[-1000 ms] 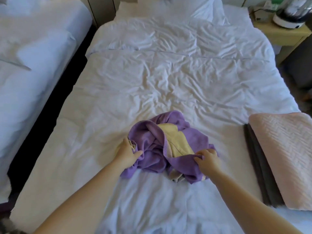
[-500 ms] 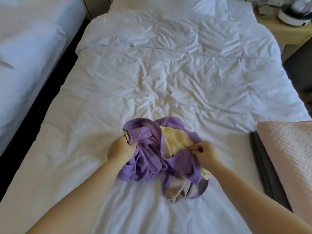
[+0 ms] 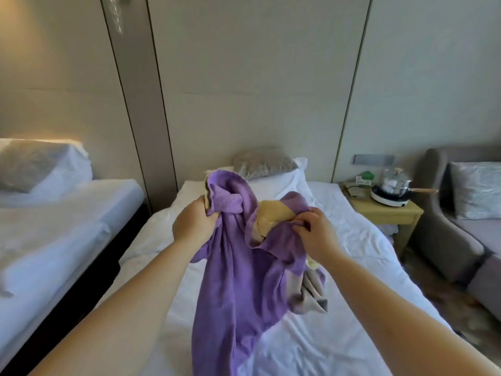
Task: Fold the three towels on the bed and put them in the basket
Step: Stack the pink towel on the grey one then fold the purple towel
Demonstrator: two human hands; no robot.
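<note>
A purple towel (image 3: 238, 280) hangs in the air above the white bed (image 3: 352, 240), bunched and twisted. My left hand (image 3: 193, 222) grips its upper left edge in a fist. My right hand (image 3: 315, 232) pinches another part of its edge at the right. A yellow towel (image 3: 272, 214) is caught in the purple folds between my hands. A grey-beige towel (image 3: 311, 293) dangles below my right wrist, tangled with the purple one. No basket is in view.
A second white bed (image 3: 67, 226) stands at the left across a dark gap. A wooden nightstand (image 3: 385, 213) at the right carries a small cooker with a pot (image 3: 393, 191). A grey sofa (image 3: 461, 226) with a cushion is at the far right. Pillows lie at the headboard.
Both hands have lifted the bundle of towels off the bed and up in front of me. My view has tilted up from the mattress to the wall and headboard.
</note>
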